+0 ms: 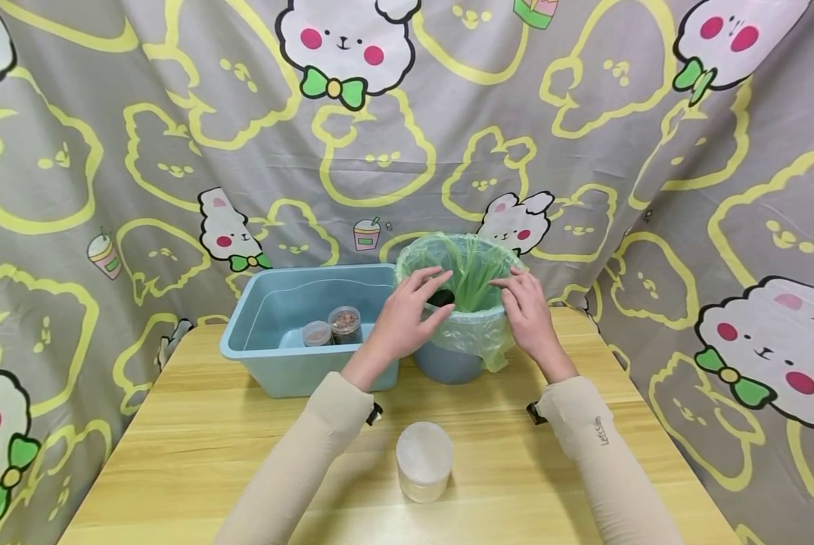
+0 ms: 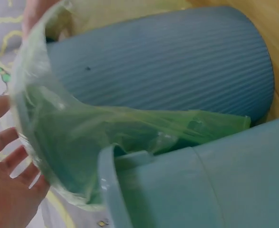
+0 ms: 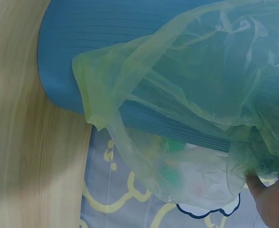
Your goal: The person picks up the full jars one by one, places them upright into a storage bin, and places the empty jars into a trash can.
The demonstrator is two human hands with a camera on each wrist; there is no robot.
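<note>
A blue-grey ribbed trash bin (image 1: 448, 363) stands on the table, lined with a pale green translucent trash bag (image 1: 475, 276) folded over its rim. The bag's loose edge (image 3: 96, 95) hangs down the outside. My left hand (image 1: 407, 314) is at the bin's left rim, its fingers spread; in the left wrist view the fingers (image 2: 15, 156) lie along the bag-covered rim. At the right rim, my right hand (image 1: 526, 310) touches the bag with fingers extended over the edge. A small dark patch (image 1: 442, 297) shows inside the bin, partly behind my left fingers.
A light blue rectangular tub (image 1: 312, 375) stands left of the bin, close beside it. Two small clear-lidded jars (image 1: 345, 324) with brownish contents sit inside. A whitish cylindrical jar (image 1: 424, 462) stands near the front of the wooden table (image 1: 502, 462). Patterned curtain (image 1: 380, 151) hangs behind.
</note>
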